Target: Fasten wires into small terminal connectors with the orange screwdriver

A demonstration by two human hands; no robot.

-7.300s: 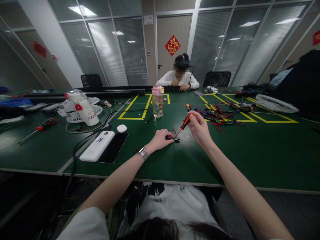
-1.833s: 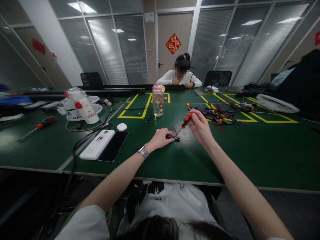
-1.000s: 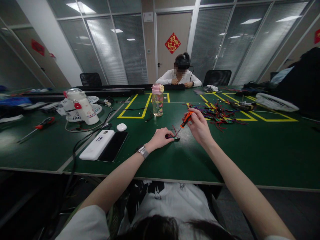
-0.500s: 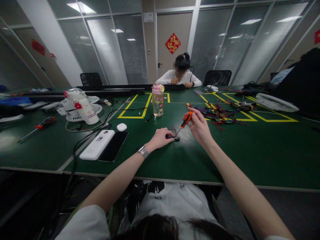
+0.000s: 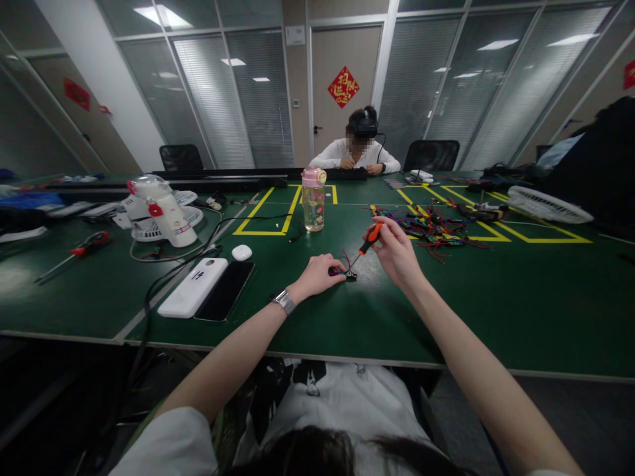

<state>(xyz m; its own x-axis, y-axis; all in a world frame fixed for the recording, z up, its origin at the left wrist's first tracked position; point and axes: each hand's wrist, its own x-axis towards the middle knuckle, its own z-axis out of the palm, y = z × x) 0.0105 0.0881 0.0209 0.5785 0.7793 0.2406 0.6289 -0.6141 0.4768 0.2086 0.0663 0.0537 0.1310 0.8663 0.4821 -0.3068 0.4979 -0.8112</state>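
My right hand is closed around the orange-and-black handle of a screwdriver. The tool slants down to the left, its tip at a small wired circuit board on the green table. My left hand, with a silver-banded watch on its wrist, pinches the board's left end and its wires against the tabletop. The fingers hide much of the board, and I cannot make out exactly where the tip touches it.
Beyond my right hand lies a tangled pile of wired boards. A pink-lidded bottle stands ahead. On the left are a black phone, a white power bank, a white case and another screwdriver. A person sits opposite.
Almost nothing differs. My right hand and the screwdriver have shifted very slightly downward; my left hand stays on the board.
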